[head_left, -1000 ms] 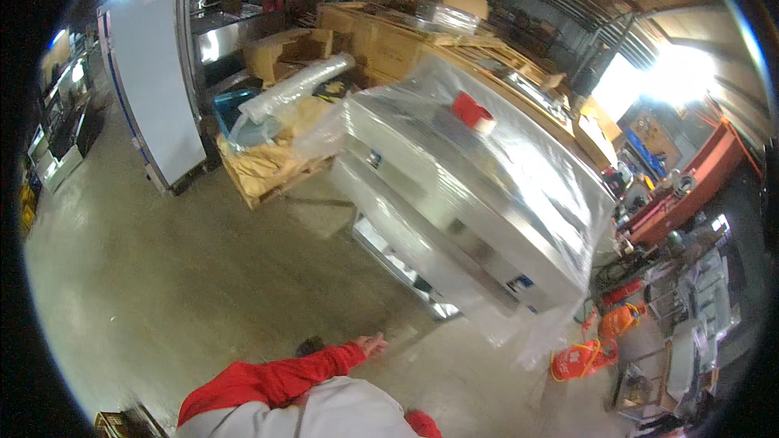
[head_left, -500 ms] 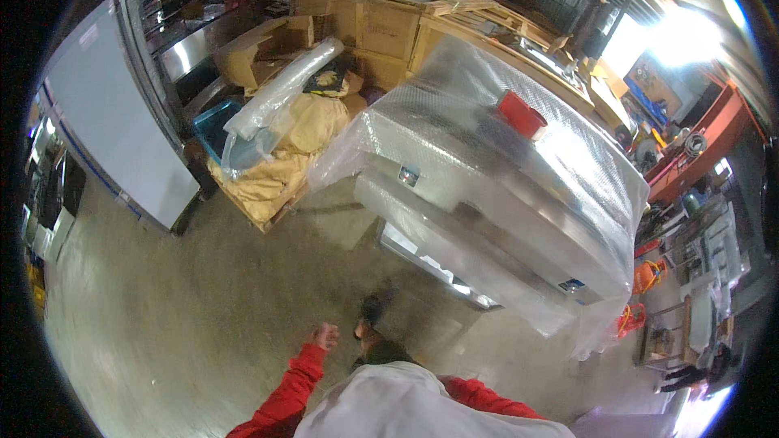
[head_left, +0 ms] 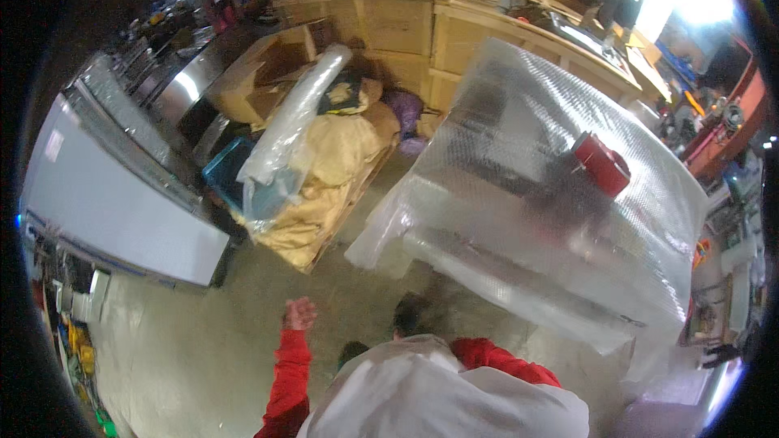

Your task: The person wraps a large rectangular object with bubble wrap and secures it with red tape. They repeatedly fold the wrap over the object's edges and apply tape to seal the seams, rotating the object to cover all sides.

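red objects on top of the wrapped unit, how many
1: a red roll lies on top of the bubble-wrapped metal unit, toward its right side. Others may be hidden behind the unit.

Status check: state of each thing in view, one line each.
left hand: empty, loosely curled, held over the floor
right hand: not visible
large steel cabinet in bubble wrap: wrapped, lying tilted
red tape roll: resting on the wrapped cabinet
clear plastic film roll: leaning on a loaded pallet
wooden crate: closed
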A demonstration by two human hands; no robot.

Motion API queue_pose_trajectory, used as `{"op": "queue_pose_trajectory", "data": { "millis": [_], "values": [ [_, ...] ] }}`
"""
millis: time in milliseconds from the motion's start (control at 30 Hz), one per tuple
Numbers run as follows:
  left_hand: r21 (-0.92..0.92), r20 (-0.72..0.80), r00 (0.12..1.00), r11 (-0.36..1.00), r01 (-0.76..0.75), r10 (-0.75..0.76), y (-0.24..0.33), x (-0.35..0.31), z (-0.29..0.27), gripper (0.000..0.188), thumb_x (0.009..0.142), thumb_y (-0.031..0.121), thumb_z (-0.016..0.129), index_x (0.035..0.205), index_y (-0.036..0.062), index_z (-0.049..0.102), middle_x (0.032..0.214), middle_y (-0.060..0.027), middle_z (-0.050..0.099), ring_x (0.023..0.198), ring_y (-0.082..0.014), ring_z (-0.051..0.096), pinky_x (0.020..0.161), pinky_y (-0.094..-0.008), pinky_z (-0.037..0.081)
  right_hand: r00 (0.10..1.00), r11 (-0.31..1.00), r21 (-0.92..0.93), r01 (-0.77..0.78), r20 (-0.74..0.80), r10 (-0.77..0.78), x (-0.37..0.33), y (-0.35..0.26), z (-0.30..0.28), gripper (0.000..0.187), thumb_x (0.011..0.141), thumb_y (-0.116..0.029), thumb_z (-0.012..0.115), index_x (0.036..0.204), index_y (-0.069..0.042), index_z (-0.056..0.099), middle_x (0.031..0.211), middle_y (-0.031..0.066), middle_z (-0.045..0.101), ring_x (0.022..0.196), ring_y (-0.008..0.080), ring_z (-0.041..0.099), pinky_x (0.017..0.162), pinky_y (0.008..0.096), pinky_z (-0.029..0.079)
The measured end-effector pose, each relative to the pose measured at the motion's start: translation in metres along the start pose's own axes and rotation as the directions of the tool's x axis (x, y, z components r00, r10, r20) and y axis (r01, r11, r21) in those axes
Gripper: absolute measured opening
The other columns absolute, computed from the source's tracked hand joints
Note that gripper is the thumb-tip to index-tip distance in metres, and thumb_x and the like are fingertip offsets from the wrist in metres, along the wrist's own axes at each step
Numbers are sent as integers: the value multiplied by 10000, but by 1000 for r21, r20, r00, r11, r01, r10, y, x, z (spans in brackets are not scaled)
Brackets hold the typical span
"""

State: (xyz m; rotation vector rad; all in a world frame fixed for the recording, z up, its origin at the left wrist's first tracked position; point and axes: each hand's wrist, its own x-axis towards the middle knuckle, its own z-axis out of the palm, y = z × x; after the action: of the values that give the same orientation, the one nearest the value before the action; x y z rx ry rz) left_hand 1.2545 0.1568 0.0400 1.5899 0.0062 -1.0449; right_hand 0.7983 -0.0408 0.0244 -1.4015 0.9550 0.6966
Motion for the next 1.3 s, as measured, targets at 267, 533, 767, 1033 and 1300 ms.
{"op": "queue_pose_trajectory", "data": {
  "millis": [267, 533, 767, 1033, 1300],
  "values": [
    [243, 38, 511, 488, -838, 859, 166, 31, 93, 419, 947, 447, 426, 1014, 107, 660, 840, -55, 670, 706, -184, 625, 589, -321, 473, 983, 982, 188, -21, -178, 55, 0, -34, -9, 386, 898, -285, 581, 1219, -76, 527, 1087, 119, 618, 1013, 271, 591, 871, 428, 461],
    [-597, 454, -572, -243, -764, 683, 368, -10, 227, 393, 902, 433, 477, 1067, 99, 606, 904, -67, 638, 778, -205, 596, 648, -343, 452, 843, 892, 436, -121, -430, 324, 44, -102, 28, 402, 894, -297, 590, 1234, -94, 518, 1113, 107, 609, 1036, 267, 581, 887, 440, 452],
    [-935, 222, -895, -176, -308, 387, 437, -54, 269, 413, 863, 420, 522, 1113, 93, 558, 960, -78, 611, 841, -224, 570, 699, -362, 434, 764, 766, 639, -73, -457, 454, 63, -159, 81, 417, 891, -307, 599, 1248, -110, 510, 1136, 97, 602, 1057, 264, 572, 901, 450, 444],
    [-980, 111, -956, -130, -150, 270, 453, -72, 273, 478, 819, 405, 573, 1167, 85, 504, 1025, -91, 579, 913, -245, 540, 757, -384, 413, 730, 714, 700, -31, -471, 494, 67, -164, 88, 436, 887, -319, 609, 1263, -128, 500, 1161, 86, 593, 1080, 261, 562, 917, 462, 435],
    [-971, 152, -964, -150, -187, 220, 456, -79, 267, 572, 774, 390, 625, 1220, 78, 449, 1089, -103, 548, 985, -266, 511, 815, -406, 392, 727, 696, 718, -16, -470, 501, 62, -150, 87, 455, 883, -331, 619, 1278, -146, 491, 1187, 74, 584, 1104, 257, 552, 933, 474, 426]
  ]
}}
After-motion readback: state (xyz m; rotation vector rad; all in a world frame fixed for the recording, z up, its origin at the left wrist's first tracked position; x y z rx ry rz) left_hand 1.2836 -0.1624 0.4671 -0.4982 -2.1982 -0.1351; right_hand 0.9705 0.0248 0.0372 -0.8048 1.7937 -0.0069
